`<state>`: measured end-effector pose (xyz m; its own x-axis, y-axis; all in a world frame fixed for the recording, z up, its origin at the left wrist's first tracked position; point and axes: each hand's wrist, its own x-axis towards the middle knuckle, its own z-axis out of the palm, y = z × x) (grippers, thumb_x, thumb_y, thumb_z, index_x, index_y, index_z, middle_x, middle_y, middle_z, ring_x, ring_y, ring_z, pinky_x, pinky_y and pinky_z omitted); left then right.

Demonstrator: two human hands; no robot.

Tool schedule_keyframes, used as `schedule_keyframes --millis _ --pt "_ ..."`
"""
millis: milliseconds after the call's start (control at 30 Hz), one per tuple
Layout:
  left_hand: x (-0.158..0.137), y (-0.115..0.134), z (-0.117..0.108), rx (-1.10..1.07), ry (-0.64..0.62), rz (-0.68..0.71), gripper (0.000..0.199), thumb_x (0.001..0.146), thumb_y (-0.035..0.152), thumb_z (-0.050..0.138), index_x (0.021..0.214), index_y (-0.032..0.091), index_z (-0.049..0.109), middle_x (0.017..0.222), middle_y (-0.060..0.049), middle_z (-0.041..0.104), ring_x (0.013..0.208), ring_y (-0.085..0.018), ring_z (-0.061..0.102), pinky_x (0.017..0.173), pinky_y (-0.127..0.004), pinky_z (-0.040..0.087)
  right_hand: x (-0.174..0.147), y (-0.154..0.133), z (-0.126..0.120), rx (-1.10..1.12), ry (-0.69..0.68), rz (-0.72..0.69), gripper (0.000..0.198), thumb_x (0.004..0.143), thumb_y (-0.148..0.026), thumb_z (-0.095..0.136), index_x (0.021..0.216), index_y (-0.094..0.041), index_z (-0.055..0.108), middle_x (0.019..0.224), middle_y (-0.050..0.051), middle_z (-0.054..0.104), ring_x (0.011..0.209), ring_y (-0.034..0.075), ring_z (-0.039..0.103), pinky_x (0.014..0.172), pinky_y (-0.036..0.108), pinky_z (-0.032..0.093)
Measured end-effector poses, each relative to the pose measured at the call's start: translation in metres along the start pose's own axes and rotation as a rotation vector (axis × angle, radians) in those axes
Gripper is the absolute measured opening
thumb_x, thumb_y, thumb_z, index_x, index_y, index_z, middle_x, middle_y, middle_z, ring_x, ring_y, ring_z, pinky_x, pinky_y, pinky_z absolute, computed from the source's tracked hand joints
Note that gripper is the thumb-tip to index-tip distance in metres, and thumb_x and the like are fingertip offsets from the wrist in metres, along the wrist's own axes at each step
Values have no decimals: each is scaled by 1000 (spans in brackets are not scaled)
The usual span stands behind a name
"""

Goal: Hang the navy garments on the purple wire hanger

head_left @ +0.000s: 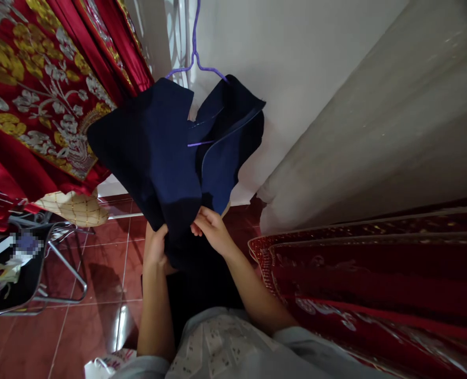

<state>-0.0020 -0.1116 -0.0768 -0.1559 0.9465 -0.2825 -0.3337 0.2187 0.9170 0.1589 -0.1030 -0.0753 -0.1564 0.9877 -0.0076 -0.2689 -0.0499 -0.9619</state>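
A dark navy garment (174, 142), looking like a jacket, hangs on a purple hanger (195, 55) in front of me. Its front is partly open, and the hanger's lower bar shows through the gap. Low on the garment's left side, my left hand (157, 247) is closed on the cloth; its fingers are partly hidden behind the fabric. My right hand (211, 226) pinches the front edge near the lower middle, thumb against bent fingers. Between the two hands the fabric hangs in dark folds.
Red cloth with gold and silver embroidery (55, 89) hangs at the upper left. A black chair (39, 273) with metal legs holds small items at left. Red embroidered cloth (367, 273) and a pale drape (359, 131) fill the right. A white bag (109, 363) lies on the red tiles (99, 279).
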Motion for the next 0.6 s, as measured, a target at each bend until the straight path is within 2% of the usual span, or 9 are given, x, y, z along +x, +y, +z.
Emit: schedule_keyframes --millis 67,133,233,300,367,400,467,533,600 --pt "3 0 -1 -31 31 -24 18 63 29 76 73 16 66 76 -3 72 82 -23 70 80 -32 56 1 2 -1 33 32 6 21 86 -36 60 75 -21 51 56 -4 55 51 9 47 52 23 35" --pt "7 1 -3 -25 116 31 19 68 29 74 80 18 67 85 -4 72 91 -24 70 86 -32 55 2 5 -5 58 72 30 22 84 -34 59 69 -21 48 50 -6 48 46 8 42 50 24 32" --pt "8 7 -2 91 328 353 34 77 29 72 109 22 65 115 -5 69 117 -24 63 104 -35 48 3 6 -12 53 129 55 32 83 -33 58 58 -21 41 44 -7 39 42 6 34 48 24 26" --pt "2 11 2 246 454 617 54 80 25 73 131 26 56 141 -6 54 136 -23 50 117 -36 37 3 5 -14 26 150 45 37 84 -34 58 55 -20 41 44 -5 41 43 6 35 48 24 27" --pt "-6 12 9 398 488 786 61 84 23 72 140 29 50 150 -7 44 144 -24 40 122 -39 29 3 3 -13 2 148 41 36 85 -36 59 55 -20 48 45 -4 46 43 7 39 47 23 29" --pt "-10 11 14 467 432 813 58 85 22 72 139 28 52 148 -8 45 143 -25 40 122 -40 29 3 2 -12 -4 136 48 35 85 -39 60 57 -19 53 46 -3 49 43 7 40 47 23 30" --pt "-16 7 23 574 193 771 47 84 20 71 129 25 60 138 -9 53 135 -27 48 114 -39 39 2 -1 -9 -5 96 78 33 83 -44 62 62 -19 60 46 -2 52 42 8 44 44 23 32" --pt "-19 1 32 600 -54 642 35 85 18 69 119 23 65 124 -9 61 120 -26 59 101 -36 48 0 -5 -7 -8 45 110 34 82 -48 65 66 -18 63 46 -2 53 40 8 46 43 22 33" --pt "-19 -3 38 566 -175 530 20 89 19 64 108 21 66 106 -8 66 101 -23 65 91 -32 51 -2 -8 -6 -14 -4 132 34 81 -49 65 67 -18 64 46 -2 55 39 8 47 42 22 34"
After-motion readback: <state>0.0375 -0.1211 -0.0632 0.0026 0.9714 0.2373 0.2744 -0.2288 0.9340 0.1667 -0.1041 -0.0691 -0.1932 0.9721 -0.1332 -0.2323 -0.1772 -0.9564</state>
